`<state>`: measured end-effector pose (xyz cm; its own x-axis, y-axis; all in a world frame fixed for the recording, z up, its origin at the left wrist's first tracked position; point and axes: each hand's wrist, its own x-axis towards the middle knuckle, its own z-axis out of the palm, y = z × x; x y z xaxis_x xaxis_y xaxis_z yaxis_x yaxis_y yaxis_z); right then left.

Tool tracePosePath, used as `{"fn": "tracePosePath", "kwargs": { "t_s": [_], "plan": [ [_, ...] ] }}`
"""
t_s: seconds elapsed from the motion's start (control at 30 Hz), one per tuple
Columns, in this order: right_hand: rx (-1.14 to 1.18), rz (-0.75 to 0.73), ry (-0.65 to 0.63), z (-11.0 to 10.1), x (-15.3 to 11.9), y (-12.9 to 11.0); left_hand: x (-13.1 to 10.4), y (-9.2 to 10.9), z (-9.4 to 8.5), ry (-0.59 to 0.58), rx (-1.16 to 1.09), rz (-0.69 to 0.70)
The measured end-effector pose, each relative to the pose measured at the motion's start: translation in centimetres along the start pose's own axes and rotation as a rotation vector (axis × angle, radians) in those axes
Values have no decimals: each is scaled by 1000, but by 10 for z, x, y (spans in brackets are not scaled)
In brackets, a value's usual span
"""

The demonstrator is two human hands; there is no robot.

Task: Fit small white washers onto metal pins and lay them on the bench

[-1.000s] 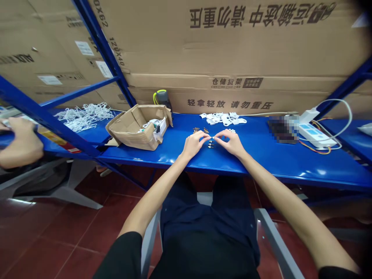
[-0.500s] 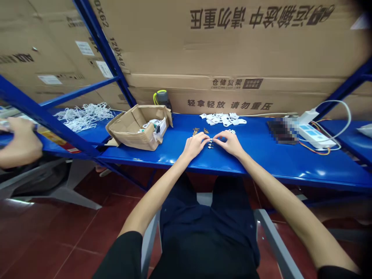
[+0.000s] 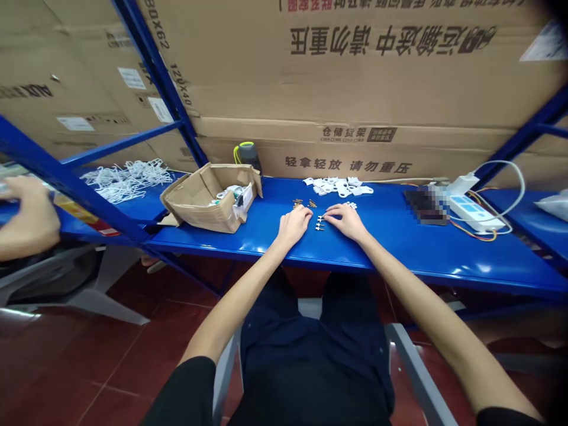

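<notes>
My left hand (image 3: pixel 293 225) rests on the blue tabletop with its fingers bunched and pointing down; whatever is under the fingertips, if anything, is hidden. Just beyond it lie small brass-coloured screw-like pieces (image 3: pixel 312 203). My right hand (image 3: pixel 348 220) is beside a short column of small white-and-metal pieces (image 3: pixel 320 226), thumb and index finger slightly apart at its upper end. Nothing shows between those two fingers. Small white rings (image 3: pixel 351 205) lie behind the right hand.
Flat white plastic parts (image 3: pixel 339 187) are piled at the back. To the left stand an open cardboard box (image 3: pixel 199 207) and a dark bottle (image 3: pixel 249 155). A power strip (image 3: pixel 474 210) with cables sits right. Beyond the blue frame are white hooks (image 3: pixel 128 180) and another person's arm (image 3: pixel 31 219).
Half a second ago both hands met fingertip to fingertip over the small pieces. Now my left hand has drawn away left, and the right fingers have loosened from a pinch. The view has shifted slightly.
</notes>
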<state>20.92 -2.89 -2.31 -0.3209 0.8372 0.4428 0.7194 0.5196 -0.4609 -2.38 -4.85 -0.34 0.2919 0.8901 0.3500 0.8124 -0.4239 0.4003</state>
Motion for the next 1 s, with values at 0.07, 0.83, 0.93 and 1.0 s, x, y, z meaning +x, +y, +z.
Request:
{"fn": "tracePosePath", "kwargs": {
  "t_s": [0.07, 0.83, 0.93, 1.0],
  "plan": [
    [-11, 2, -10, 0, 0, -1, 1, -3, 2, 10, -17, 16],
    [-387, 283, -264, -40, -98, -50, -70, 1, -27, -189, 124, 30],
    [-385, 276, -288, -41, -96, -50, -69, 2, -27, -185, 119, 23],
    [-378, 265, -291, -41, -96, -49, -70, 1, -26, -176, 116, 24]
  ]
}}
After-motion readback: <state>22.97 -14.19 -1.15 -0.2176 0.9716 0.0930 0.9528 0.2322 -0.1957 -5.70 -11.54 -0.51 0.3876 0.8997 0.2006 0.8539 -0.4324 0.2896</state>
